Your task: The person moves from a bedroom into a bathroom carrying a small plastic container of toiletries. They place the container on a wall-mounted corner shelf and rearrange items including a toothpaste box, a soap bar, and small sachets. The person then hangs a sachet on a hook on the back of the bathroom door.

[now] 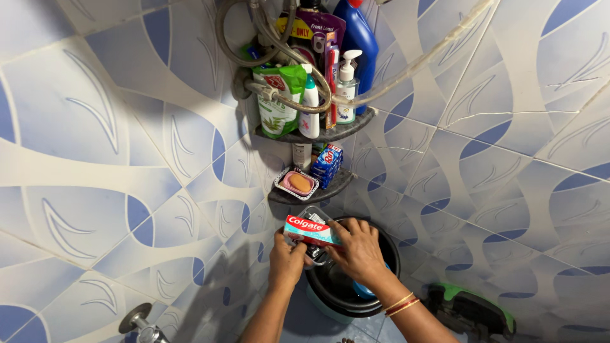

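Both my hands hold a red and white toothpaste box (307,229) together with a clear plastic container (314,219) behind it, just below the lower corner shelf (279,196). My left hand (286,260) grips the left end from below. My right hand (357,249), with red and gold bangles on the wrist, covers the right end. The box lies roughly level, above a black bucket (381,295).
The lower shelf carries a soap dish with an orange bar (297,183) and blue boxes (328,164). The upper shelf (343,130) holds a green pouch (279,98), white bottles, a pump dispenser (347,89) and a blue bottle (360,38). Hoses loop above. A tap (141,321) sits bottom left, a green object (473,308) bottom right.
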